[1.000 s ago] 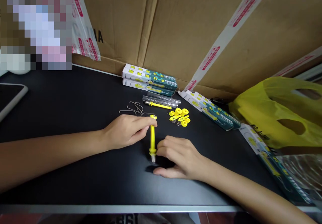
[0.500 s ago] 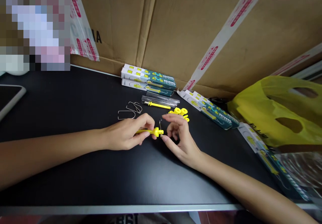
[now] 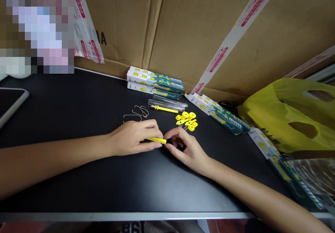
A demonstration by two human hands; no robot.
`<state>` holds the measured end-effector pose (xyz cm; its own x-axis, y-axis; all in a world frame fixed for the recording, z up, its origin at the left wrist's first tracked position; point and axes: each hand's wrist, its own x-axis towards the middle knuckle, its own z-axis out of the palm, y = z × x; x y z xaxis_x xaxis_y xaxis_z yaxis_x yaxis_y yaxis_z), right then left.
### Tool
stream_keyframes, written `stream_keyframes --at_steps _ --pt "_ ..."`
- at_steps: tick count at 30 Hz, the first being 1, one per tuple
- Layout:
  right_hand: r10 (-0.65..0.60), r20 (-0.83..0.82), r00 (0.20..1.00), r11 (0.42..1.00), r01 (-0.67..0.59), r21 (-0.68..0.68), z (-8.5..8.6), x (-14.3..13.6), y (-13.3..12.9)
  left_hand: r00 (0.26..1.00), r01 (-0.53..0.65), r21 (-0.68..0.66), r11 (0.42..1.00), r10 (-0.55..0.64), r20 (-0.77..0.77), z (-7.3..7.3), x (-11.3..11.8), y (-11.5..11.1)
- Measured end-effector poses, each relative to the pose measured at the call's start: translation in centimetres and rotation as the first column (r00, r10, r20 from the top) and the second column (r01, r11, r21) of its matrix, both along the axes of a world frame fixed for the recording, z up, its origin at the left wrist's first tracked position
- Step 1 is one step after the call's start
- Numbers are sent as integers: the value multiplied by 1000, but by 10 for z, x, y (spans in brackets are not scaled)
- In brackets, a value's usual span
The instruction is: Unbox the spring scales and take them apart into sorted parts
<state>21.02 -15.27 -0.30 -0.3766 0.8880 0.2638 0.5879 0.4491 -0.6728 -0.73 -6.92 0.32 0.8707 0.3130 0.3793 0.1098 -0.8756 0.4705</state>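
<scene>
My left hand is closed around a slim yellow plastic rod, its end poking out to the right between thumb and fingers. Right at that tip, the thumb and forefinger of my right hand come together in a pinch; whatever is between them is too small to make out. Beyond my left hand lie bent wire hooks. Several small yellow plastic parts and little metal springs are heaped behind my right hand. Another yellow rod with a metal end rests beside clear plastic tubes.
Printed narrow boxes are stacked at the back, more boxes lying to the right and one long box at far right. A yellow plastic bag sits there. Cardboard walls the back; a white-edged device lies left.
The rod's knobbed end no longer shows; a plain tip now points right. The wire hook by my right fingers is out of sight. My right fingers have closed in toward the left hand.
</scene>
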Motion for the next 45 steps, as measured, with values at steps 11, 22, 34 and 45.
stream_keyframes --at_steps 11,22,34,45 --pt "116 -5 993 993 -116 -32 4 -9 -1 997 33 54 998 -37 70 0 4 0" --pt "22 -399 917 900 -192 -391 11 4 2 996 -83 250 965 89 -12 -4 3 -1" --pt "-72 -575 815 926 -160 -343 12 -3 -1 989 -12 500 866 83 -120 -7 7 -3" --pt "-65 -482 874 919 -135 -369 7 -12 0 998 11 450 893 14 -53 -8 8 -3"
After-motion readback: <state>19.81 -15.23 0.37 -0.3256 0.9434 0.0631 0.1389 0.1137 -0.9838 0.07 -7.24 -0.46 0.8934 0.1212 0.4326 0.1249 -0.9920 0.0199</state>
